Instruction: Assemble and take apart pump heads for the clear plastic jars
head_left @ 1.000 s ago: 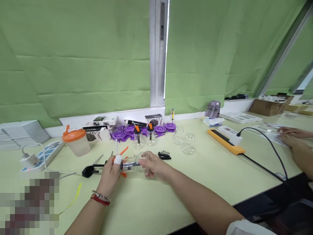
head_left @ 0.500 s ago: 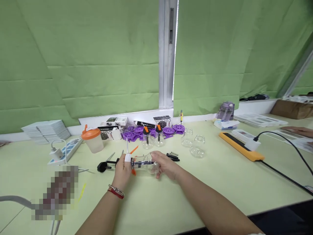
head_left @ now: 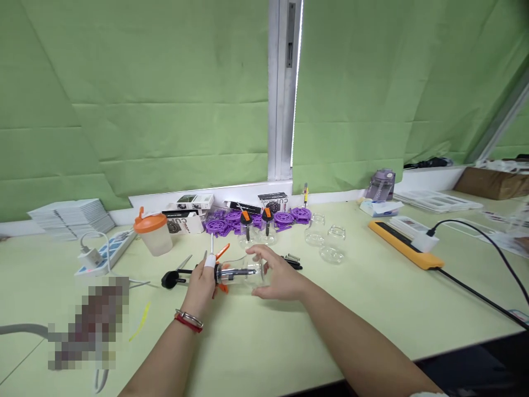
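A clear glass bottle (head_left: 242,274) lies on its side between my hands, a dark tube inside it. My left hand (head_left: 201,284) is closed round the black top at the bottle's neck; orange pieces (head_left: 223,252) stick out beside its fingers. One finger wears a white covering, and a thin pale rod (head_left: 212,242) rises above it. At the wide base, my right hand (head_left: 281,275) curves its fingers and thumb round the glass. Left of my left hand lies a black round-ended part (head_left: 169,279). Just beyond my right hand are a spring (head_left: 293,257) and black pieces (head_left: 294,264).
Two bottles with black-and-orange tops (head_left: 268,231) stand before purple wheel-like parts (head_left: 217,225) and boxes (head_left: 185,223). Two bare glass bottles (head_left: 333,251) stand to the right. An orange-lidded cup (head_left: 157,237), a white power strip (head_left: 109,253) and an orange power strip (head_left: 405,246) flank them.
My right hand's fingers have spread wider and shifted round the bottle's base. The bottle and my left hand have moved slightly left in view. A person's hand at far right has blurred.
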Demonstrator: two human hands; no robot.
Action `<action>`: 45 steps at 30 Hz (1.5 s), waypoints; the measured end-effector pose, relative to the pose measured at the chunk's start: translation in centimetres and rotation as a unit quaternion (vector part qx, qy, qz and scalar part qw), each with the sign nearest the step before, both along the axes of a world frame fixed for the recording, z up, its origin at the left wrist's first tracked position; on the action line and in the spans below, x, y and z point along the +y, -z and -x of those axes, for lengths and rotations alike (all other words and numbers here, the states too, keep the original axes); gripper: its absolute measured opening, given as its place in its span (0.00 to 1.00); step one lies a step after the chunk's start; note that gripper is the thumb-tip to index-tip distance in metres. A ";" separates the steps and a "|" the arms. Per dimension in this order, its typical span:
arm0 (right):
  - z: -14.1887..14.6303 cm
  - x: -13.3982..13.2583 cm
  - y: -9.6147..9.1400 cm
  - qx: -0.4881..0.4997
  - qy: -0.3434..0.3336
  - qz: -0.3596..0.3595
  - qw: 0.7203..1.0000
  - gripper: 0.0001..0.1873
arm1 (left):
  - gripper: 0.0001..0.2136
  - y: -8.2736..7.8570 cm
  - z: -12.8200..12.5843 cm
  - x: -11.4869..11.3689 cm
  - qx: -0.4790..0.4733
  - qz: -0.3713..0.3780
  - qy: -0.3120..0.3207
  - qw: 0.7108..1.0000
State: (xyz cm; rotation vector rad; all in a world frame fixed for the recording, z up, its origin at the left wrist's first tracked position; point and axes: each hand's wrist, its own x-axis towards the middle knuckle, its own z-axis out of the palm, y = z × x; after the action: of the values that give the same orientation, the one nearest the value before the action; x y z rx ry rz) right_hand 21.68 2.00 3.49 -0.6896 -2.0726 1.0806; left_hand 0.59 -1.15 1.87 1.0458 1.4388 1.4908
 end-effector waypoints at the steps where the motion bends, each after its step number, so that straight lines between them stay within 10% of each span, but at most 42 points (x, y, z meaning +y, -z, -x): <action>1: -0.1 -0.3 -0.3 -0.006 -0.001 -0.069 0.998 0.37 | 0.18 0.0 0.1 0.1 0.001 0.015 -0.006 1.000; 5: 0.7 -0.9 0.0 0.028 -0.004 -0.096 0.995 0.40 | 0.19 0.1 0.4 0.1 0.000 -0.007 -0.023 1.000; 11: 1.3 0.2 1.4 0.057 0.004 0.302 0.952 0.37 | 0.12 0.0 0.0 -0.4 0.048 -0.093 -0.046 0.993; 16: -0.2 0.2 0.3 -0.007 0.016 -0.020 1.000 0.36 | 0.16 -0.2 -0.8 -0.3 0.010 -0.029 -0.039 0.999; 21: 0.1 -0.4 0.3 -0.039 -0.017 -0.233 0.971 0.25 | 0.20 -0.2 -0.7 -0.2 -0.012 0.019 -0.038 0.999; 25: 1.0 -0.2 1.1 0.047 0.028 0.001 0.998 0.45 | 0.18 0.3 -0.4 -0.4 0.071 -0.079 -0.054 0.993; 29: 0.8 0.7 1.3 0.047 0.012 0.306 0.951 0.34 | 0.15 0.5 -0.3 -0.4 0.181 -0.114 -0.066 0.975; 39: -1.9 1.0 -0.6 -0.014 0.019 -0.154 0.988 0.34 | 0.18 0.5 0.3 0.5 0.031 -0.014 -0.098 0.995; 45: -5.0 3.8 -0.3 0.041 0.078 -0.112 0.990 0.37 | 0.15 0.9 1.5 0.8 0.036 -0.075 -0.149 0.985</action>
State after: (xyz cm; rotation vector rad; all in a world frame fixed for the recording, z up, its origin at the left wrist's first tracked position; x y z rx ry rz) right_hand 26.67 5.82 3.78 -0.6704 -1.9956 0.7639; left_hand -0.95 -0.31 1.02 1.0140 1.6086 1.8140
